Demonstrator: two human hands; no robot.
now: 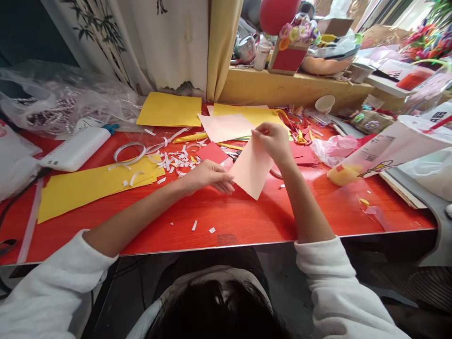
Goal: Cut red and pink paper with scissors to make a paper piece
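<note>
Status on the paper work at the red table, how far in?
Done: some cutting, judging by the white scraps strewn on the red table. In hand: the left hand and right hand hold a pink sheet above the table, apparently uncut. Left, it seems: the yellow sheets and a second pale sheet lie untouched.

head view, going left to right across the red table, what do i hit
white box → tape ring → white paper scraps → left hand → pink paper, pinched by both hands → right hand → paper cup
</note>
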